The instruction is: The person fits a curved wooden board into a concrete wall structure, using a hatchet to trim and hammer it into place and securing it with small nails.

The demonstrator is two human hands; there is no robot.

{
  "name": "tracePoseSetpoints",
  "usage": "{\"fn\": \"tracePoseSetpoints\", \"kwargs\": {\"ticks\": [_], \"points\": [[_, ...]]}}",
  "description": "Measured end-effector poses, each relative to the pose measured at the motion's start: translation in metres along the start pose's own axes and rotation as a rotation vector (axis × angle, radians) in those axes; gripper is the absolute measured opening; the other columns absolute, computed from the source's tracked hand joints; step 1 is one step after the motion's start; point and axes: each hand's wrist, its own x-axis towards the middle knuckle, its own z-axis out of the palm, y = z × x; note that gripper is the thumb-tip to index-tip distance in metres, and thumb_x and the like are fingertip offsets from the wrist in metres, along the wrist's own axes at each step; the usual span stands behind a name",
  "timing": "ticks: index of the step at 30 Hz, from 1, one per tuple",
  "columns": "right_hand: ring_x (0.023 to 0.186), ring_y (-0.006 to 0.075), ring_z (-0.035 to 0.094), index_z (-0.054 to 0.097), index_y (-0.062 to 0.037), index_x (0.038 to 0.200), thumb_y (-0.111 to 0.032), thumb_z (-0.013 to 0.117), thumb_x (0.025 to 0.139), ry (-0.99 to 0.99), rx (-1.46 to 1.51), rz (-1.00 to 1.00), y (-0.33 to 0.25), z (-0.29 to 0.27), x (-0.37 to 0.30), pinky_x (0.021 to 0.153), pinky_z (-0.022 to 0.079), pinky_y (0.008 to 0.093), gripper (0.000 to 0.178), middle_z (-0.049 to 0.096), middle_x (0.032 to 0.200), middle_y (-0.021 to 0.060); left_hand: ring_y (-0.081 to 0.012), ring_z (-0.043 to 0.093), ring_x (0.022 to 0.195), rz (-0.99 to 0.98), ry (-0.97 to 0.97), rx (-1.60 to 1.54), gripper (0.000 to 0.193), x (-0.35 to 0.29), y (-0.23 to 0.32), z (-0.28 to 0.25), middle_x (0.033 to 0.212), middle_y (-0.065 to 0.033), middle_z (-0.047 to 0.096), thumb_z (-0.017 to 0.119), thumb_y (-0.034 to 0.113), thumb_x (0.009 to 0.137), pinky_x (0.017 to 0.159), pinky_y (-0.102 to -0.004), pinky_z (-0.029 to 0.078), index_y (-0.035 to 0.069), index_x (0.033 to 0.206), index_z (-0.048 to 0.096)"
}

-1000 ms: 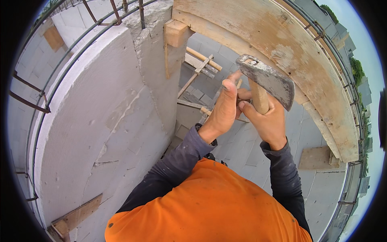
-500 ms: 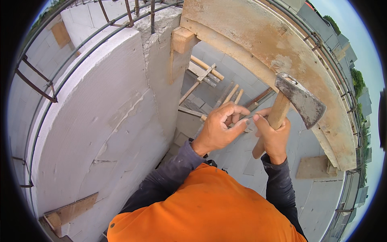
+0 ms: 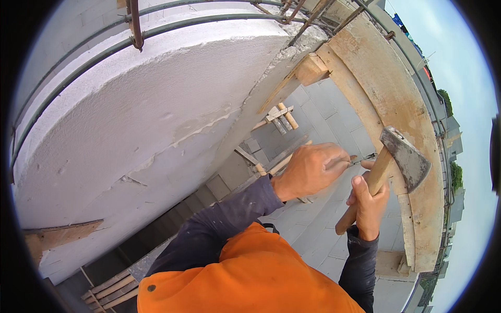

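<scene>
My right hand (image 3: 371,204) is closed around the wooden handle of a hatchet (image 3: 408,159). Its dark, worn steel head points up and to the right, in front of a curved timber board (image 3: 373,78). Just left of the hatchet, my left hand (image 3: 313,169) is closed in a pinch on a thin, dark nail (image 3: 356,163), whose end points toward my right fingertips. The fingers of the left hand hide part of the nail. Whether my right index finger touches it I cannot tell.
A pale block wall (image 3: 172,94) fills the left, with steel reinforcing bars (image 3: 209,18) along its top. A wood block (image 3: 312,69) sits where wall and board meet. Below lie timber poles (image 3: 287,116) and a deep drop beside stacked wooden battens (image 3: 112,289).
My view has swung, so the wall and board sit further right. Both hands have moved right and slightly down in the picture. The left fingers have turned, and the nail now shows.
</scene>
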Motion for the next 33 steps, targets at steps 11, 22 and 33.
{"fn": "tracePoseSetpoints", "kwargs": {"ticks": [11,22,33], "points": [[0.053,0.0055,0.052,0.043,-0.0186,0.161,-0.050,0.054,0.107,0.175,-0.571,-0.416,-0.122,-0.028,0.052,0.045,0.048,0.0199,0.064,0.057,0.078,0.0021,0.0021,0.039,0.061,-0.187,0.402,-0.504,0.024,0.109,-0.040,0.002,0.070,0.0115,0.054,0.073,0.020,0.102,0.053,-0.0204,0.029,-0.001,0.114,0.073],[0.067,0.0096,0.054,0.048,-0.0263,0.160,-0.052,0.051,0.108,-0.010,-0.990,-0.408,-0.157,-0.071,0.090,0.051,0.045,0.0232,0.058,0.059,0.085,0.0035,0.0023,0.047,0.069,-0.147,0.461,-0.639,0.026,0.118,-0.048,0.019,0.083,0.0062,0.067,0.075,0.021,0.101,0.060,-0.0170,0.035,-0.001,0.115,0.073],[0.059,0.0065,0.055,0.056,-0.0044,0.149,-0.053,0.055,0.095,0.269,-0.594,-0.382,-0.142,-0.046,0.061,0.053,0.045,0.0223,0.072,0.054,0.078,0.0019,0.0027,0.038,0.061,-0.162,0.580,-0.664,0.029,0.108,-0.038,0.005,0.078,0.0107,0.061,0.077,0.026,0.100,0.054,-0.0175,0.029,0.002,0.116,0.076]]}}
